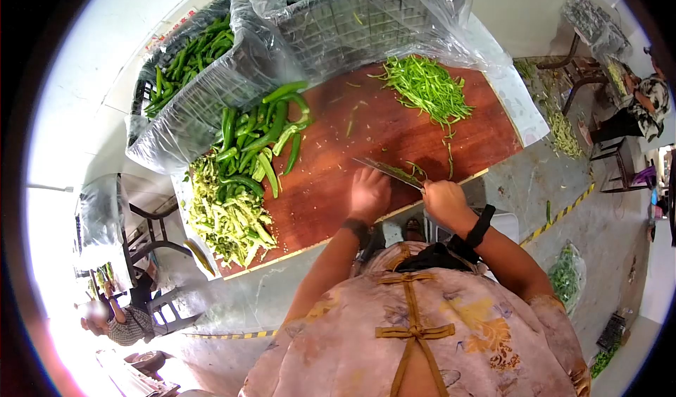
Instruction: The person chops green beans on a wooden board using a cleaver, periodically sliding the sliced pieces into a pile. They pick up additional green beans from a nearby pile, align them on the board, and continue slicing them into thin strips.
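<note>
My right hand (446, 202) is closed round the handle of a kitchen knife (389, 171), whose broad blade points left across the board near its front edge. My left hand (370, 193) is low over the board beside the blade; its fingers are blurred, and whatever may be under them is hidden. Thin green shreds (417, 172) lie at the blade. A heap of shredded green pepper (427, 90) lies at the back right of the reddish-brown board (331, 164). Whole green chili peppers (262, 135) are piled at the left, behind pale pepper cores and trimmings (229, 217).
A plastic-lined crate of green peppers (189, 62) stands at the back left. Another lined crate (373, 20) is behind the board. Two other people (644, 104) sit farther off, one at each side. A bag of greens (565, 277) lies on the floor at right.
</note>
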A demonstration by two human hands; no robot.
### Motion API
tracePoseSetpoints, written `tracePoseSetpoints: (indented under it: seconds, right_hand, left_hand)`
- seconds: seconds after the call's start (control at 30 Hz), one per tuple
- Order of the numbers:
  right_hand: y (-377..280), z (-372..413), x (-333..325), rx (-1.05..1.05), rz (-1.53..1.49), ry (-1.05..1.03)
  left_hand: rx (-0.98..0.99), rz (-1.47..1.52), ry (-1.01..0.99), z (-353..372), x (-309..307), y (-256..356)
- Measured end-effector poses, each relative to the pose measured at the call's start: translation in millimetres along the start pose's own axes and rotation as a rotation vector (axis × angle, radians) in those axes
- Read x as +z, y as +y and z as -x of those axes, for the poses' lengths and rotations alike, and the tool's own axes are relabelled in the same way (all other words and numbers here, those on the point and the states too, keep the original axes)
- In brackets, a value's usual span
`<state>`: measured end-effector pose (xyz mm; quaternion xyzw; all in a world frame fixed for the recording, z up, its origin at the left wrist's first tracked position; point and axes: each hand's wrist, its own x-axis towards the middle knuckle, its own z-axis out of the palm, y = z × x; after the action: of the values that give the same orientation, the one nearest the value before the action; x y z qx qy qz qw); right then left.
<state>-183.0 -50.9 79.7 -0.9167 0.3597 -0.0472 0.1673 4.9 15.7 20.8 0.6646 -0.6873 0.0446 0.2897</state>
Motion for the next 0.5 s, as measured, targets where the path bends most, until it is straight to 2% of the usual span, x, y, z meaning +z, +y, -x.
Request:
tracePoseSetpoints:
  seconds: [0.17, 0.27, 0.5]
  right_hand:
    - [0, -3, 0, -0.001, 0.014, -0.035]
    - [0, -8, 5, -0.010, 0.049, -0.070]
    - [-8, -59, 36, -0.087, 0.042, 0.082]
  left_hand:
    - [-0.010, 0.010, -0.035, 2, 0, -2]
    - [-0.014, 0.044, 0.014, 4, 3, -5]
    - [0.017, 0.066, -0.003, 4, 2, -4]
